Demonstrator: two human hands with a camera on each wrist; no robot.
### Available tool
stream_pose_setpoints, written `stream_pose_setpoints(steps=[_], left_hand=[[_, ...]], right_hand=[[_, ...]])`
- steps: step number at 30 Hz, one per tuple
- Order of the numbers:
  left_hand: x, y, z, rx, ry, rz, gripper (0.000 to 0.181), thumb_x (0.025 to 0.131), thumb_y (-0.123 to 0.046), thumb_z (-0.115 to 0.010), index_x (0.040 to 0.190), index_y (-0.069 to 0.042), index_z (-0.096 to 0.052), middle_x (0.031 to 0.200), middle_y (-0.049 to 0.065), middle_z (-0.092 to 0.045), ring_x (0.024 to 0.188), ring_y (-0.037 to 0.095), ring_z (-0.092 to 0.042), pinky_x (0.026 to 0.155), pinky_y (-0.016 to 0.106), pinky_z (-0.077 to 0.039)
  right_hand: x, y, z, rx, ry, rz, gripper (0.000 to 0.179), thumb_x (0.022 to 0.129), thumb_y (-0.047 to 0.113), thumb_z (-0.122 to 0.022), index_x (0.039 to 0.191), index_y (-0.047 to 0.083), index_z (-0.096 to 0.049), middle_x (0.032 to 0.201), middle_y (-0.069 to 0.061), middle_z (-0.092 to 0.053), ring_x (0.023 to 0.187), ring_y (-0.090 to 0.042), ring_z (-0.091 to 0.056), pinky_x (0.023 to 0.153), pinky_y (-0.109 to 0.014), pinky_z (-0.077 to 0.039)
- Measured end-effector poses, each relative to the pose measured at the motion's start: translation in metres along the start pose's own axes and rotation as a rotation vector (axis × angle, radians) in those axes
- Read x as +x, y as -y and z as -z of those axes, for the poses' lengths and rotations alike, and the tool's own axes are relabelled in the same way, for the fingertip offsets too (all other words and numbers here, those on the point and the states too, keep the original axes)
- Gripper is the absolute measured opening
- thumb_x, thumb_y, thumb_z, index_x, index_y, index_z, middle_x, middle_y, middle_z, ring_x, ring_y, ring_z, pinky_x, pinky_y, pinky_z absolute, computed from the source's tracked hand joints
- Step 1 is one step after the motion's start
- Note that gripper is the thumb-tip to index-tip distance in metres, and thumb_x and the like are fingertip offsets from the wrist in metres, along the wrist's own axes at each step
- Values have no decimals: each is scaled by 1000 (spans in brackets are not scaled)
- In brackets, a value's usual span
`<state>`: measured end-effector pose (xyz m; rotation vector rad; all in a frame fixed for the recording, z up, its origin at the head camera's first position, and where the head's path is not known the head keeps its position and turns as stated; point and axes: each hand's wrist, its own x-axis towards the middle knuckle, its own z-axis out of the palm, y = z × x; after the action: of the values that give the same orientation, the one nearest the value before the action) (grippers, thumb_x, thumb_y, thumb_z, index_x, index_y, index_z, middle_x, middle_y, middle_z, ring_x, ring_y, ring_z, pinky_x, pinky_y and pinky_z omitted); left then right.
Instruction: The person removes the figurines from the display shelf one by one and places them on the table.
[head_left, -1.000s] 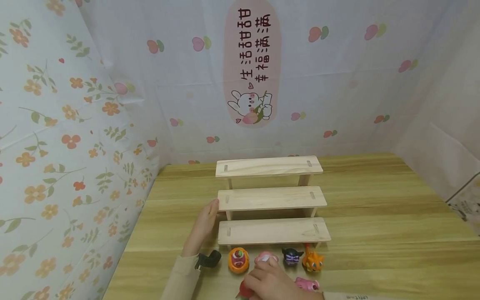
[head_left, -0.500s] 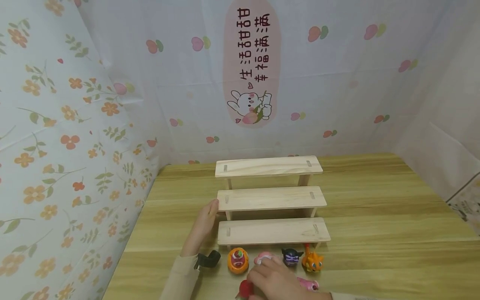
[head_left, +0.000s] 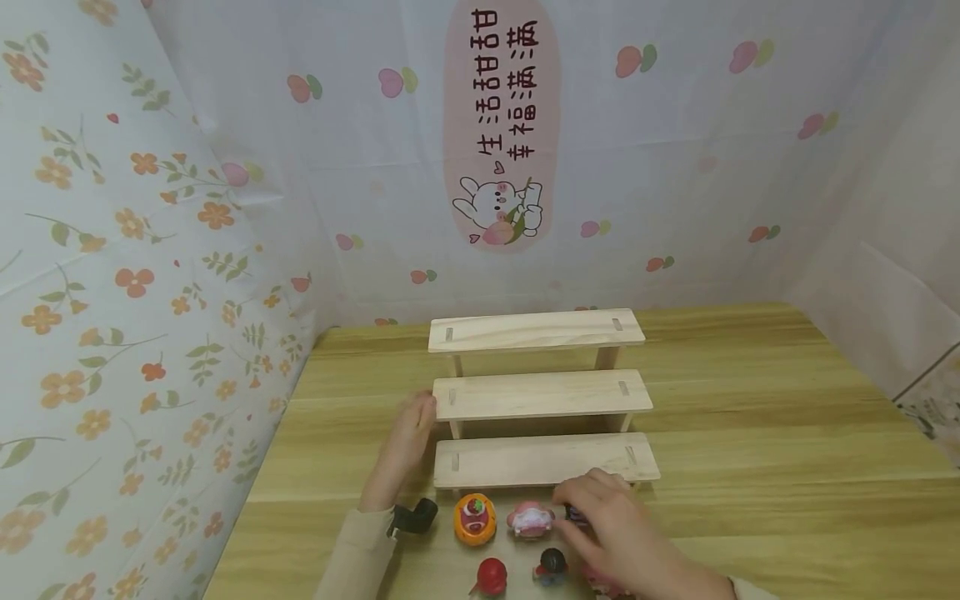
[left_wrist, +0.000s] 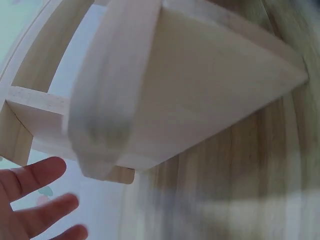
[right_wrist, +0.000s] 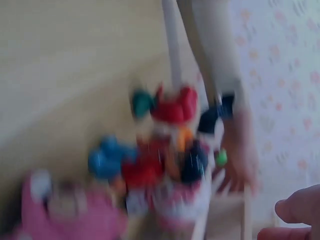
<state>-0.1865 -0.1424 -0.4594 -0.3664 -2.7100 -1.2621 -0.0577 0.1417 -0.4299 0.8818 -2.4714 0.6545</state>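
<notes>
A three-tier wooden stand [head_left: 536, 458] stands on the table. My left hand [head_left: 405, 437] touches the left end of its middle step; in the left wrist view the fingers [left_wrist: 45, 172] are straight and spread beside the wood. My right hand [head_left: 630, 533] reaches over the front right, thumb and fingers apart around a dark figurine [head_left: 576, 512], mostly hidden. Nearby lie a pink-and-white figurine [head_left: 531, 520], an orange round toy [head_left: 475, 520], a red toy [head_left: 491, 577] and a small black-haired figurine [head_left: 552, 565]. A pink toy [right_wrist: 70, 207] lies partly under my right hand.
A wrist camera [head_left: 414, 517] is strapped to my left wrist, near the orange toy. Behind the stand hangs a printed cloth [head_left: 360, 167], and a flowered cloth [head_left: 135, 358] borders the table's left side. Wooden table surface [head_left: 765, 417] extends to the right.
My right hand has moved right from the pink-and-white figurine to the dark one, uncovering the black-haired figurine and covering the orange spiky toy. The left hand stays at the stand.
</notes>
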Motion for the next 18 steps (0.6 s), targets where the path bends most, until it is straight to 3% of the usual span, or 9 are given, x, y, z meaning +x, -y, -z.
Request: stream_pose_setpoints(steps=[3,7,12,18], left_hand=[[-1,-1,0,82,-39,-29,34,103,-18,-37,106,7,-59,134,29,-47,126,49,-39,105,59,-31],[-2,-2,1,144,-81,-43,33,101,-18,-40,112,7,-58,141,30,-40,133,51,-28,107,62,-26],[-3,-4,4,208,-89,-69,40,101,-23,-41,126,6,-54,145,28,-35,139,47,-19,110,61,-22],[-2,-6,11,312,-90,-89,44,100,-27,-45,133,3,-50,150,29,-26,141,48,-12,111,61,-17]], right_hand=[[2,-14,10,-66,-48,-44,27,73,18,-79,97,17,-65,94,9,-69,86,-5,-57,74,-30,-48],[6,-34,29,-125,-73,-125,37,73,15,-78,108,8,-66,104,-3,-70,95,-19,-62,77,-40,-54],[10,-56,48,-155,-71,-247,48,76,14,-77,120,4,-61,115,-16,-66,107,-37,-58,84,-56,-48],[11,-79,61,-208,-36,-341,59,80,23,-76,130,1,-54,126,-25,-58,116,-49,-48,92,-65,-38]])
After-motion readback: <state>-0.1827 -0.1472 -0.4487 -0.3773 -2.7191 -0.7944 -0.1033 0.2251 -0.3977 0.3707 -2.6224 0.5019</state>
